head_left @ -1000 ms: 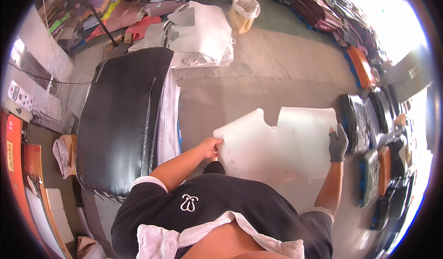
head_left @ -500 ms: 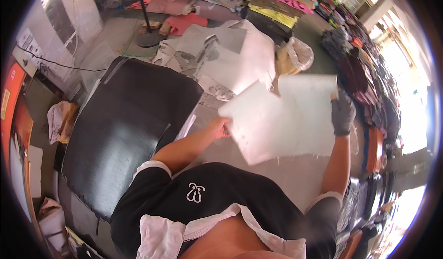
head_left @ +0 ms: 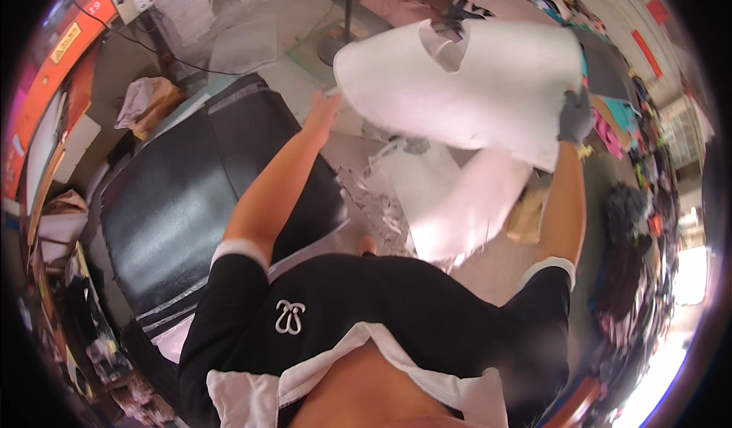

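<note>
A large, pale white sheet of material (head_left: 465, 85) is stretched out in front of me, with a ragged notch cut in its far edge. My bare left hand (head_left: 325, 109) is closed at the sheet's left edge, its fingertips partly blurred. On the right side, my right hand (head_left: 576, 117), in a dark grey glove, grips the sheet's edge. Beneath and nearer to me, another pale sheet (head_left: 450, 207) lies on the floor among torn scraps (head_left: 389, 191).
A large shiny black padded slab (head_left: 198, 191) lies at my left. Coloured material stacks (head_left: 610, 115) and dark heaps (head_left: 629, 222) line the right. A black pole (head_left: 348, 8) stands at the back; a cable (head_left: 168, 56) runs on the left. A tan bag (head_left: 528, 214) sits under my right forearm.
Both hands have moved up and away from me, carrying the white sheet off the pile toward the back. My view has turned, so the black slab and stacks appear shifted.
</note>
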{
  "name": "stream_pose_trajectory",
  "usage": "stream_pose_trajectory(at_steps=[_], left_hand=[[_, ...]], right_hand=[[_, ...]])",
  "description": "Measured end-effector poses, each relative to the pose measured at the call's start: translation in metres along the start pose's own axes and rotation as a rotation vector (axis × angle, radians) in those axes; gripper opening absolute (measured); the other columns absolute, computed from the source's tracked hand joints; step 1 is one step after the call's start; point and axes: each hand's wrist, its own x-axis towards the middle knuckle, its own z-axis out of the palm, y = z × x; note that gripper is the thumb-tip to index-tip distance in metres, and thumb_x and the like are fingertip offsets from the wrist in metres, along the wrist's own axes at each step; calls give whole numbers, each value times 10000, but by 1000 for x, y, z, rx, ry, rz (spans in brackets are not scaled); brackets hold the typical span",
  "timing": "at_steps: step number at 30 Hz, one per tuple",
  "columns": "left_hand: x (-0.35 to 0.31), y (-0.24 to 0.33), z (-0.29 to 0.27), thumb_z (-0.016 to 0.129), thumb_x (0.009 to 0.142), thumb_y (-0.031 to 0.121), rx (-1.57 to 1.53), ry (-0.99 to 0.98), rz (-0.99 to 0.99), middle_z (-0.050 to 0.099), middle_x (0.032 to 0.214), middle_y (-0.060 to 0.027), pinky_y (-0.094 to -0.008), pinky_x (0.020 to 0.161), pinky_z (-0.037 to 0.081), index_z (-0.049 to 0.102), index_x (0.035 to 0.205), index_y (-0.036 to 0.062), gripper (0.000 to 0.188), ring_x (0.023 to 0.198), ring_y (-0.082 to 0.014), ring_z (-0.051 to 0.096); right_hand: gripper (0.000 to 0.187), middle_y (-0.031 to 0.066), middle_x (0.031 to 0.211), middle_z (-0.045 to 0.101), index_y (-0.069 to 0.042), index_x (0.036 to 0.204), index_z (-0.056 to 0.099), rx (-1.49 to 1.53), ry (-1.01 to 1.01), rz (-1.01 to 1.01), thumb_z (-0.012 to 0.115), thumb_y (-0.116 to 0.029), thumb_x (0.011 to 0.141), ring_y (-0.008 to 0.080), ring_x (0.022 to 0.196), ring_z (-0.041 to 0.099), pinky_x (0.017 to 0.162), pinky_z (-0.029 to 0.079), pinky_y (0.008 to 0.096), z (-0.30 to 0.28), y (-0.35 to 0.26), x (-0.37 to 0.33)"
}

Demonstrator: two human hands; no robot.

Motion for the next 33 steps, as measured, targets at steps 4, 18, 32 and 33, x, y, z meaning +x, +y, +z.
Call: stream_pose_trajectory(at_steps=[4,18,32,33], left_hand=[[-50,-45,-90,487,905,414,-114,81,-403,502,1285,-66,-427,861,416,433,1275,162,451,1103,-252,527],[-344,-103,-136,531,908,283,-114,734,-690,606,1049,-40,-326,678,468,457,1237,125,372,823,-161,605],[-689,-311,-205,612,864,224,270,929,-426,633,947,-83,-291,742,491,571,1087,-1,319,845,-133,609],[-730,-333,-201,614,856,216,257,1032,-465,639,927,-86,-283,737,491,580,1065,-11,310,840,-136,610]], right_hand=[[497,212,1169,570,-141,1273,514,173,-415,71,551,-303,804,362,1103,530,906,429,411,206,21,-11],[391,206,1021,619,-64,1012,631,192,-1666,-93,583,-331,730,371,973,591,849,469,426,307,-8,-437],[334,217,1003,634,-38,943,669,348,-1670,-998,511,-270,763,347,946,611,810,478,404,100,-221,-515],[336,216,1005,634,-40,954,668,327,-1692,-1147,512,-269,762,346,952,610,816,476,402,72,-235,-517]])
